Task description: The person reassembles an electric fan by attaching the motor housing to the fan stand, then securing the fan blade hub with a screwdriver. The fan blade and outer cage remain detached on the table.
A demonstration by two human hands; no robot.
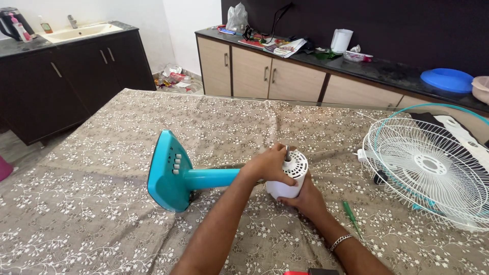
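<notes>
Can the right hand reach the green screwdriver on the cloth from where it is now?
Probably yes. The green screwdriver lies on the cloth just beside the right hand, with nothing between them. But that hand now grips the white motor housing, so it must release it first.

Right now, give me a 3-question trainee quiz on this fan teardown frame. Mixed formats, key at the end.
1. True or false: the white motor housing stands upright on its own, with neither hand touching it.
2. Multiple choice: where does the green screwdriver lie? A) on the cloth beside the right hand B) inside the fan guard C) on the dark counter.
3. Fill in: the left hand rests on top of the housing, near the ____ sticking up from its centre.

Key: 1 false, both hands grip it, and the fan lies on its side with the teal base to the left; 2 A; 3 shaft.
</notes>
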